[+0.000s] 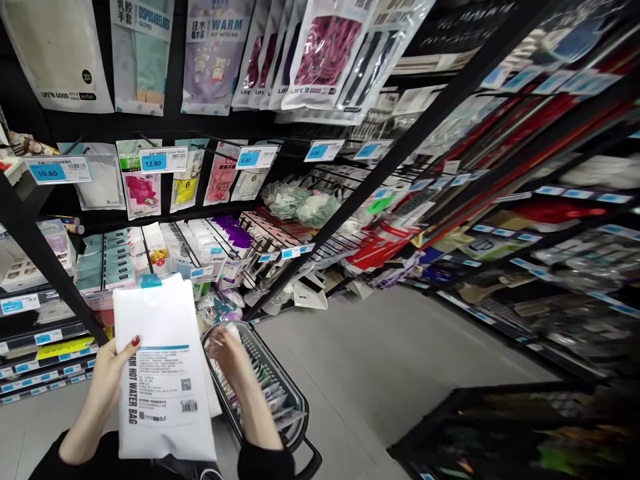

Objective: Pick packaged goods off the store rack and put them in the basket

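Note:
My left hand (117,363) grips the left edge of a white hot water bag package (165,380), thumb on its printed back. More white packaging shows just behind its right edge. My right hand (226,350) is over the far end of a dark shopping basket (280,367), its fingers bent and smeared by motion. Something white shows beside those fingers; whether they hold it is unclear. Several packaged items (270,387) stand in a row inside the basket.
Ahead, black shelving carries hanging glove packs (145,53), a purple hot water bag pack (210,57) and boxed goods (117,257). A slanted black post (345,213) crosses the view. Grey floor (370,353) stretches right, toward blurred shelves (565,267). A dark display stands lower right.

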